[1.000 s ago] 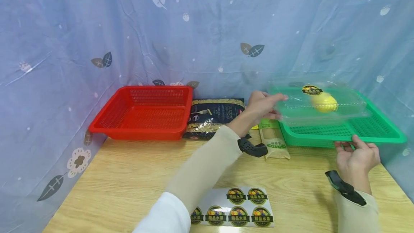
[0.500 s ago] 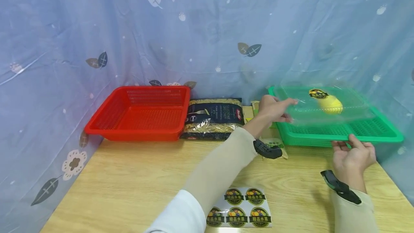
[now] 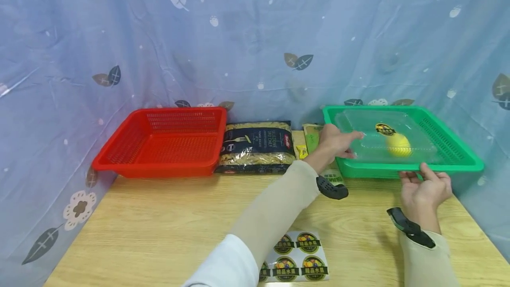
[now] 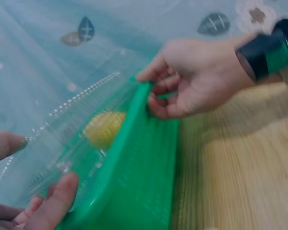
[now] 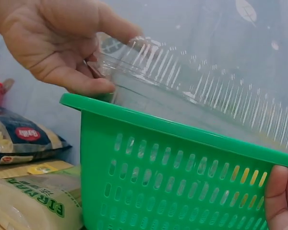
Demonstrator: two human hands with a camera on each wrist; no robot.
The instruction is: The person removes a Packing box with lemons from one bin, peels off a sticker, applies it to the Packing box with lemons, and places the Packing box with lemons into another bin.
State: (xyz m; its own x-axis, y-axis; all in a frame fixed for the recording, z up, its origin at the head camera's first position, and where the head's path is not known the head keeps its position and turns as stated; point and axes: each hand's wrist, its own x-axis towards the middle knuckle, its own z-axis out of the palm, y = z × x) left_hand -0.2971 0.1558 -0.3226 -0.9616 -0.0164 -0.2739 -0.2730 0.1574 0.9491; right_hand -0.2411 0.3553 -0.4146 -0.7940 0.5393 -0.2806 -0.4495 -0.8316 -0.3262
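My left hand [image 3: 336, 143] grips the left end of a clear plastic clamshell box [image 3: 366, 145]. The box sits within the green basket [image 3: 458, 169], its left end tilted above the rim in the right wrist view. Inside the box is a yellow, ridged, rounded item [image 3: 399, 145], and a dark round sticker [image 3: 384, 129] is on its lid. At the basket's front rim, my right hand [image 3: 426, 189] pinches the edge, thumb on top and fingers curled beneath. In the left wrist view the yellow item [image 4: 104, 129] shows through the plastic just behind that rim.
A red basket [image 3: 159, 169] stands at the back left. Beside it lie a pasta bag [image 3: 256, 145] and a pale food packet [image 5: 38, 201], the latter against the green basket. A sheet of round stickers [image 3: 296, 254] lies near the front. A blue curtain [image 3: 239, 34] hangs behind.
My left hand has lowered the clear box from above the green basket into it. My right hand keeps its pinch on the front rim. The view has shifted slightly.
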